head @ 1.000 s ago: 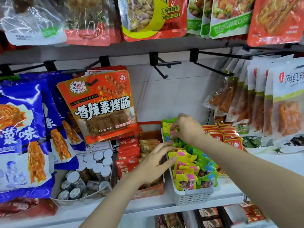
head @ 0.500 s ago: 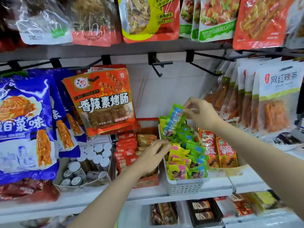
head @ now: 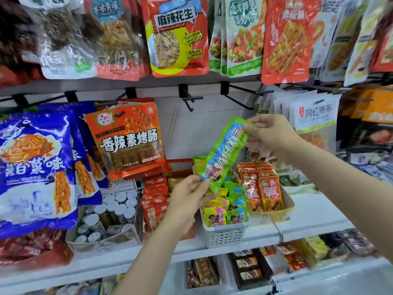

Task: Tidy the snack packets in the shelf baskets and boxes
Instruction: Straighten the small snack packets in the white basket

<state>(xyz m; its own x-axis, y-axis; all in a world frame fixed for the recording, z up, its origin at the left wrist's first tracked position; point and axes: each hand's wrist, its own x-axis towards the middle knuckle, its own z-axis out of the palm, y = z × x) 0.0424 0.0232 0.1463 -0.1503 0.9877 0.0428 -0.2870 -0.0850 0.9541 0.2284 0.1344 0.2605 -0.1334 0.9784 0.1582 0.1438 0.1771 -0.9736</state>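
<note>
A long green and blue snack packet hangs tilted in the air above the white slotted basket. My right hand pinches its top end, and my left hand pinches its bottom end. The basket holds several small green, yellow and pink packets. Red packets stand in a cardboard box just right of the basket. More red packets fill a box to the left, partly hidden by my left hand.
Large blue bags and an orange bag hang from hooks at the left. A tray of white-capped jars sits on the white shelf. Bare black hooks jut out above. Pale bags hang at right.
My right hand has lifted the green packet up out of the basket. My left hand has risen from the red packets and taken hold of its lower end.
</note>
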